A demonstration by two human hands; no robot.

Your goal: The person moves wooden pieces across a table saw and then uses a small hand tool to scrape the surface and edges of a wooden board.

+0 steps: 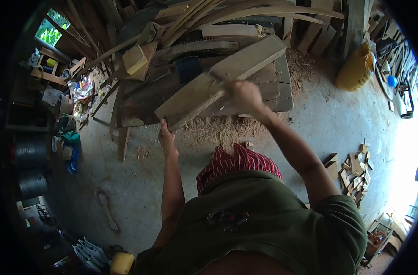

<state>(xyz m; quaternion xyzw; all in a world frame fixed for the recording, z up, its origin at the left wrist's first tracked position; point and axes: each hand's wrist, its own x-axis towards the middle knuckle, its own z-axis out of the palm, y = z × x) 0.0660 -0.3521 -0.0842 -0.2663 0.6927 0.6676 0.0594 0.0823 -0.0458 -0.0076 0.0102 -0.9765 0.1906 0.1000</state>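
Observation:
A long, slightly curved wooden plank [218,80] lies slanted on a dark wooden workbench [282,87]. My left hand [167,135] grips the plank's near end at the bench edge. My right hand [244,96] is closed on the plank's near edge about halfway along. It looks motion-blurred, and I cannot tell whether it also holds a tool. A dark blue block [188,68] sits on the bench just behind the plank.
Curved boards [245,13] and offcuts are piled at the back of the bench. Sawdust [218,130] covers the concrete floor below it. A yellow container [355,68] stands at the right, small wood scraps [355,172] lie farther right, and barrels [31,169] and clutter stand left.

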